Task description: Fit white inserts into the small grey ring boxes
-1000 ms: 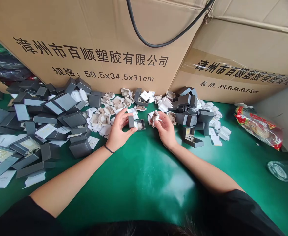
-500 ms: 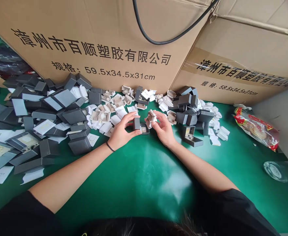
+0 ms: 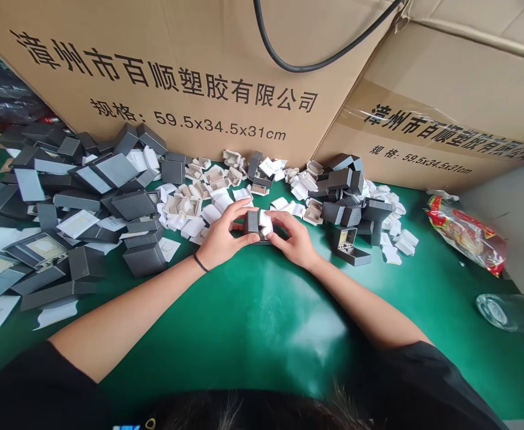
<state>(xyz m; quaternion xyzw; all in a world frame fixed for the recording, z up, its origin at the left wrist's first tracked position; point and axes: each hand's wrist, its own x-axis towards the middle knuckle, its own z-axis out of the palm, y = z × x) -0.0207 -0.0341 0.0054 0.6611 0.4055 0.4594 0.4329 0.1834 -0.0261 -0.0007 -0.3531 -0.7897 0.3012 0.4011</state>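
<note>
My left hand [image 3: 221, 237] is closed around a small black jewelry box [image 3: 252, 222], its lid raised, just above the green table. In my right hand [image 3: 296, 240] a folded white card insert [image 3: 265, 223] is pinched between thumb and fingers. The insert sits right against the open box, over its base, and how far inside it lies is hidden by the fingers. Beyond both hands lies a heap of loose white and grey card inserts [image 3: 185, 206]. Another open black box [image 3: 351, 248] stands to the right of my right hand.
Black boxes [image 3: 139, 204] and printed cards are piled at left, with a smaller pile of black boxes [image 3: 340, 179] at right. Large cardboard cartons [image 3: 190, 54] wall off the back, under a hanging black cable [image 3: 298, 67]. A red food packet [image 3: 468, 233] and a glass [image 3: 504, 312] lie far right.
My right hand has brought the card insert left, up against the open box in my left hand. The insert now shows a white face. The view has shifted slightly.
</note>
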